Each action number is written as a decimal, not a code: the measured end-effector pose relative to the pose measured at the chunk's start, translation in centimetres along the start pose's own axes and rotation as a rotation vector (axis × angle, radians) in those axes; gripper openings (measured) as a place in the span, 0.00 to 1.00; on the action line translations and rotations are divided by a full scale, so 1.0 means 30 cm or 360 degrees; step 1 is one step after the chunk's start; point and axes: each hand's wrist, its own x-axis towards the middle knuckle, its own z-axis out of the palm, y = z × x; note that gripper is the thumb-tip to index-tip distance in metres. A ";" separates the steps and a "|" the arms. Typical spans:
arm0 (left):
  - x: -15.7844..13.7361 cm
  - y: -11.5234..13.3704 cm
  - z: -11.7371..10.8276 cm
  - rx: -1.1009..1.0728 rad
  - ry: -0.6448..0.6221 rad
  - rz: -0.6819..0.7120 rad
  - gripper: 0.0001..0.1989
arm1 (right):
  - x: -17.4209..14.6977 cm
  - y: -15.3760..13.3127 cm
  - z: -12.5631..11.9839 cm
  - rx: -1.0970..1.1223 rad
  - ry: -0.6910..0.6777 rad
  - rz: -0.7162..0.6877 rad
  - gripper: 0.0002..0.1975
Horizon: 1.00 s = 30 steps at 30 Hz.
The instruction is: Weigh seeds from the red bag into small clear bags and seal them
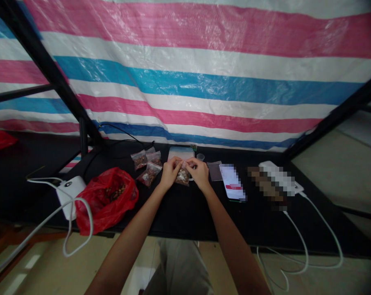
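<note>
Between my hands is a small clear zip bag (182, 177) with brownish bits inside, its top edge pinched at both sides. My left hand (170, 172) is closed on the bag's upper left, and my right hand (199, 172) grips its upper right. Behind them a pale flat device (181, 152), perhaps a small scale, lies partly hidden by my fingers. Several filled zip bags (149, 173) lie to the left of my hands. Further left, a red plastic bag (107, 200) stands open with brown pieces (115, 192) inside.
Right of my hands lie flat zip bags (215, 171), a small clear cup (200, 157) and a lit phone (232, 182). White power banks (71, 192) with cables (323, 229) sit at both sides of the black table (185, 217). A striped tarp (204, 82) hangs behind, between black metal bars.
</note>
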 end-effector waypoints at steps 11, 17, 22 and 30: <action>0.006 0.000 -0.001 0.0073 -0.0035 -0.0001 0.13 | 0.002 0.008 0.004 -0.0029 0.0026 0.0027 0.08; 0.004 -0.001 -0.001 0.0018 0.0014 -0.0017 0.14 | 0.015 0.048 0.016 0.0087 -0.0021 0.0100 0.14; 0.002 -0.001 -0.012 0.0000 0.0038 -0.0034 0.15 | 0.023 0.076 0.036 0.0187 0.0035 0.0160 0.17; 0.011 -0.020 -0.019 -0.0289 0.0095 -0.0151 0.14 | 0.017 0.054 0.043 0.0448 -0.0008 0.0200 0.18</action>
